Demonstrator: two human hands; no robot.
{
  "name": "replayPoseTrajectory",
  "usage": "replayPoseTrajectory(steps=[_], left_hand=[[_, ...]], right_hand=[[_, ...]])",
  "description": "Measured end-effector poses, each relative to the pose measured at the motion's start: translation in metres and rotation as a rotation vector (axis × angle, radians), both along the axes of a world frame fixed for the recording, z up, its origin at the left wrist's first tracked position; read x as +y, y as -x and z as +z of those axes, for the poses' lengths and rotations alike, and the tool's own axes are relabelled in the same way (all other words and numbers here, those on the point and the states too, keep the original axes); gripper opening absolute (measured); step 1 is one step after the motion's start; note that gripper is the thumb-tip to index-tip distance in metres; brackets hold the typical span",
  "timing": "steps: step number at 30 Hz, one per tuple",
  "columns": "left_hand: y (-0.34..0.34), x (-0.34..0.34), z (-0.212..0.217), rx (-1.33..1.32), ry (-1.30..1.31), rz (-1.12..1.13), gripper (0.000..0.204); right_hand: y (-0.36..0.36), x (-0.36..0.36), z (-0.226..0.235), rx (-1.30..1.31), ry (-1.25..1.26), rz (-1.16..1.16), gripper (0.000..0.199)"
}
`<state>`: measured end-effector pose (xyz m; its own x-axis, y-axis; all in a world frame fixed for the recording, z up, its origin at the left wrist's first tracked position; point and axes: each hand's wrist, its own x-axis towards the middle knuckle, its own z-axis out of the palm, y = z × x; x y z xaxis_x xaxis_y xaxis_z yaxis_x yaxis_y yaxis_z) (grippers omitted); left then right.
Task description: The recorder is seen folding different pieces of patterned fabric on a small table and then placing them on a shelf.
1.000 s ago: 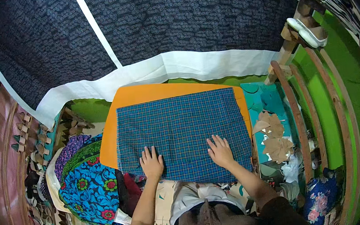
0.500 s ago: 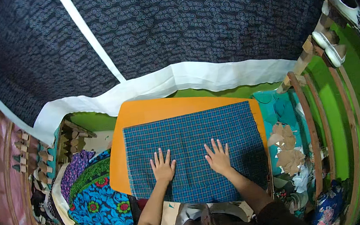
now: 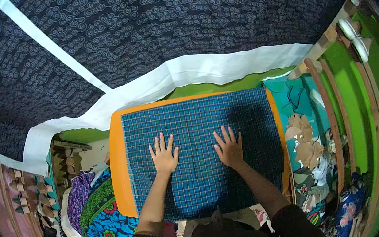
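Observation:
A blue checked cloth [image 3: 194, 158] lies spread over an orange board [image 3: 119, 174], whose rim shows at the left, along the far side and in a strip at the right. My left hand [image 3: 164, 158] rests flat on the left half of the cloth, fingers spread. On the right half my right hand [image 3: 229, 147] lies palm down, its fingers apart too. Neither hand holds anything. The near edge of the cloth reaches close to my body, and a dark shadow falls over its right side.
Dark curtain cloth with a swirl pattern [image 3: 196, 23] and a white border [image 3: 239, 60] hangs beyond the board. Bright flowered fabric [image 3: 109, 232] is heaped at the left. Brown paper pieces [image 3: 303, 142] lie at the right, beside a wooden rack [image 3: 332, 124] with white shoes [image 3: 355, 41] on it.
The far edge of the cloth now reaches almost to the board's far rim, covering more of it. Both hands have moved farther from my body, still flat on the cloth. The view has shifted.

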<state>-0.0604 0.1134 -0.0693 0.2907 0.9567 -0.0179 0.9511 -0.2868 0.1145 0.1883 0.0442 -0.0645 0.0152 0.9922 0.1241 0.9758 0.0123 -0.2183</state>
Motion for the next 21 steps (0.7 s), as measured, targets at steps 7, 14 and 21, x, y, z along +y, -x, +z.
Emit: replayPoseTrajectory(steps=[7,14,21], left_hand=[[-0.023,-0.011,0.008,-0.048,-0.136,-0.067,0.054],[-0.039,-0.129,0.012,-0.135,-0.04,-0.082,0.053],[0.064,-0.156,0.002,0.066,-0.081,0.612,0.053]], right_hand=[[0.002,-0.004,0.001,-0.043,0.005,-0.079,0.047],[0.033,-0.091,0.007,0.105,0.025,-0.023,0.044],[-0.077,-0.164,-0.003,-0.086,-0.008,-0.422,0.045]])
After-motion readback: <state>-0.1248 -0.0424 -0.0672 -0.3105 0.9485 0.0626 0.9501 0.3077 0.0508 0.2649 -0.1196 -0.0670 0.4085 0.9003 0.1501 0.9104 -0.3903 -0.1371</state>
